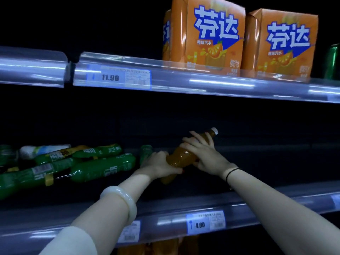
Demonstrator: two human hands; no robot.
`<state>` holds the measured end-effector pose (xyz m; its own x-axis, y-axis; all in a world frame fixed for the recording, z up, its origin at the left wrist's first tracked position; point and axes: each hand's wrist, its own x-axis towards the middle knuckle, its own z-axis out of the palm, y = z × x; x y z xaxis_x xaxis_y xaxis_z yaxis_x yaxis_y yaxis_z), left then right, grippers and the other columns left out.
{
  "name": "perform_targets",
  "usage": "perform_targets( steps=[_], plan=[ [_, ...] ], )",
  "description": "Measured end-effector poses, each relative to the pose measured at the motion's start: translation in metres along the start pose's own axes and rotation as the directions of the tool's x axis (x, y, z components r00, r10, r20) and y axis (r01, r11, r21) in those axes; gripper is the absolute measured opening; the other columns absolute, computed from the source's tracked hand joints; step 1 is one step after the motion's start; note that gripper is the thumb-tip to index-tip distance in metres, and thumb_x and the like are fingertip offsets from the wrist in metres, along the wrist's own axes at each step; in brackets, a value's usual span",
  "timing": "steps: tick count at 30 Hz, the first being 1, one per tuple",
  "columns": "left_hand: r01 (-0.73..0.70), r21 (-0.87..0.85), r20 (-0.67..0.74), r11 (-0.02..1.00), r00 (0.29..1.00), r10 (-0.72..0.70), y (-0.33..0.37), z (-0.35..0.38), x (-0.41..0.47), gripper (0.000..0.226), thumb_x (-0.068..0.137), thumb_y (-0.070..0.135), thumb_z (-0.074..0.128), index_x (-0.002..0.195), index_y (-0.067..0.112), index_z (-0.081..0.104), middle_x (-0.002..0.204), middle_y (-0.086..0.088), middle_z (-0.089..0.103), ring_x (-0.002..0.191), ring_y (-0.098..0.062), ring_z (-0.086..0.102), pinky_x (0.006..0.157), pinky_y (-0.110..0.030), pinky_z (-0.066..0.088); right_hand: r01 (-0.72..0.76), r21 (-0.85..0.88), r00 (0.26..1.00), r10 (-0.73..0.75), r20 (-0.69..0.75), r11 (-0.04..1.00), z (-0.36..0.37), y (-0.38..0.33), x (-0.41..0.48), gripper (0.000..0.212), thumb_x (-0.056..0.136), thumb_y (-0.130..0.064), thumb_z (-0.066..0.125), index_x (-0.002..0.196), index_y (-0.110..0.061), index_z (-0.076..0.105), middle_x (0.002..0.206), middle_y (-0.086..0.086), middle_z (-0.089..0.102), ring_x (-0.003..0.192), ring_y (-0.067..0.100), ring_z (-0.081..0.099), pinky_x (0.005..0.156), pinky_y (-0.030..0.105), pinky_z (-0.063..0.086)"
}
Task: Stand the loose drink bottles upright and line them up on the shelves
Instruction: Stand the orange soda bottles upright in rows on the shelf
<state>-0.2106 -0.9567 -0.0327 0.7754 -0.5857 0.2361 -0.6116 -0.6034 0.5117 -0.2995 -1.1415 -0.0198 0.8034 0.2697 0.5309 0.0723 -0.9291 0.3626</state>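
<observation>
Partly hidden, orange bottle [181,157] tilts, gripped by left hand [158,164] and right hand [204,154].

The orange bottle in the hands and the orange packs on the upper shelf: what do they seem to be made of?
The orange bottle is likely clear glossy plastic: the drink shows through and the wall glints. The orange packs are probably printed cardboard with a slight sheen, judging by flat faces and sharp folded edges.

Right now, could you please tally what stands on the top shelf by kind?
Orange cartons: 3, one barely showing
Green can: 1
Total: 4
</observation>
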Motion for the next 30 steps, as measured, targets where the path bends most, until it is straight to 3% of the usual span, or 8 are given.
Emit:
perform_targets(
  steps=[2, 4, 5, 7, 9, 10, 16, 30],
  plan=[
    [-0.005, -0.027, 0.004, 1.000, 1.000, 0.005, -0.002, -0.003, -0.008, 0.043, 0.063, 0.057, 0.070, 0.093, 0.026, 0.063, 0.095, 0.001, 0.068, 0.086, -0.019, 0.065, 0.075, -0.029, 0.053, -0.166, -0.030, 0.986, 0.165, -0.030, 0.986, -0.002, -0.012, 0.001, 0.087, 0.073, -0.016, 0.074, 0.144, -0.036, 0.029, 0.159, 0.003, 0.014, 0.147, 0.033, 0.001, 0.109, 0.065, -0.001],
    [-0.008, -0.050, -0.036, 0.999, 0.999, 0.006, -0.006, -0.004, -0.018, 0.040, 0.067, 0.056, 0.068, 0.093, 0.025, 0.062, 0.090, 0.002, 0.067, 0.083, -0.019, 0.065, 0.072, -0.028, 0.052, -0.516, 0.227, 0.845, 0.535, -0.028, 0.826, -0.002, -0.031, 0.002, 0.096, 0.075, -0.014, 0.072, 0.148, -0.037, 0.015, 0.160, 0.006, 0.000, 0.147, 0.032, -0.001, 0.111, 0.063, 0.002],
    [-0.016, -0.054, -0.055, 0.998, 0.998, 0.013, -0.007, -0.004, -0.023, 0.042, 0.067, 0.057, 0.068, 0.093, 0.025, 0.061, 0.089, 0.002, 0.067, 0.082, -0.019, 0.065, 0.071, -0.028, 0.052, -0.620, 0.512, 0.715, 0.697, 0.056, 0.595, -0.003, -0.041, 0.005, 0.094, 0.077, -0.010, 0.069, 0.149, -0.032, 0.013, 0.158, 0.010, 0.007, 0.145, 0.031, 0.010, 0.112, 0.060, 0.013],
    [-0.031, -0.051, -0.088, 0.998, 0.996, 0.027, -0.007, -0.008, -0.032, 0.046, 0.065, 0.058, 0.068, 0.095, 0.024, 0.062, 0.090, 0.000, 0.067, 0.082, -0.021, 0.065, 0.071, -0.030, 0.054, -0.474, 0.879, 0.569, 0.745, 0.349, -0.051, -0.011, -0.053, 0.009, 0.071, 0.079, -0.008, 0.059, 0.143, -0.015, 0.028, 0.139, 0.016, 0.043, 0.127, 0.032, 0.045, 0.095, 0.046, 0.045],
    [-0.058, -0.035, -0.117, 0.998, 0.992, 0.053, -0.008, -0.015, -0.039, 0.049, 0.060, 0.057, 0.069, 0.096, 0.026, 0.063, 0.090, 0.000, 0.067, 0.083, -0.021, 0.065, 0.071, -0.030, 0.054, -0.287, 0.816, 0.564, 0.600, 0.568, -0.502, -0.022, -0.061, 0.009, 0.054, 0.073, -0.012, 0.055, 0.125, -0.010, 0.043, 0.119, 0.016, 0.057, 0.109, 0.035, 0.058, 0.075, 0.043, 0.053],
    [-0.070, -0.023, -0.127, 0.997, 0.990, 0.067, -0.008, -0.019, -0.042, 0.047, 0.060, 0.056, 0.070, 0.097, 0.027, 0.063, 0.090, 0.001, 0.067, 0.083, -0.021, 0.065, 0.070, -0.029, 0.053, -0.240, 0.771, 0.566, 0.561, 0.604, -0.589, -0.026, -0.064, 0.009, 0.050, 0.075, -0.016, 0.057, 0.123, -0.011, 0.044, 0.117, 0.016, 0.059, 0.106, 0.036, 0.059, 0.075, 0.046, 0.054],
    [-0.143, 0.019, -0.144, 0.989, 0.979, 0.145, 0.003, -0.030, -0.069, 0.054, 0.056, 0.060, 0.073, 0.102, 0.035, 0.061, 0.093, 0.006, 0.068, 0.087, -0.019, 0.064, 0.073, -0.030, 0.054, -0.115, 0.801, 0.406, 0.708, 0.577, -0.587, -0.035, -0.086, -0.008, 0.056, 0.079, -0.026, 0.074, 0.122, -0.013, 0.040, 0.102, 0.014, 0.063, 0.095, 0.031, 0.065, 0.077, 0.052, 0.057],
    [-0.221, -0.210, -0.301, 0.953, 0.941, 0.152, 0.051, -0.040, -0.162, 0.047, 0.064, 0.061, 0.073, 0.094, 0.026, 0.063, 0.094, 0.002, 0.066, 0.085, -0.017, 0.063, 0.075, -0.041, 0.057, -0.026, 0.882, 0.476, 0.770, 0.425, -0.471, -0.120, -0.118, -0.068, 0.060, 0.077, -0.027, 0.075, 0.123, -0.021, 0.036, 0.113, 0.010, 0.060, 0.096, 0.025, 0.066, 0.072, 0.047, 0.060]
  ],
)
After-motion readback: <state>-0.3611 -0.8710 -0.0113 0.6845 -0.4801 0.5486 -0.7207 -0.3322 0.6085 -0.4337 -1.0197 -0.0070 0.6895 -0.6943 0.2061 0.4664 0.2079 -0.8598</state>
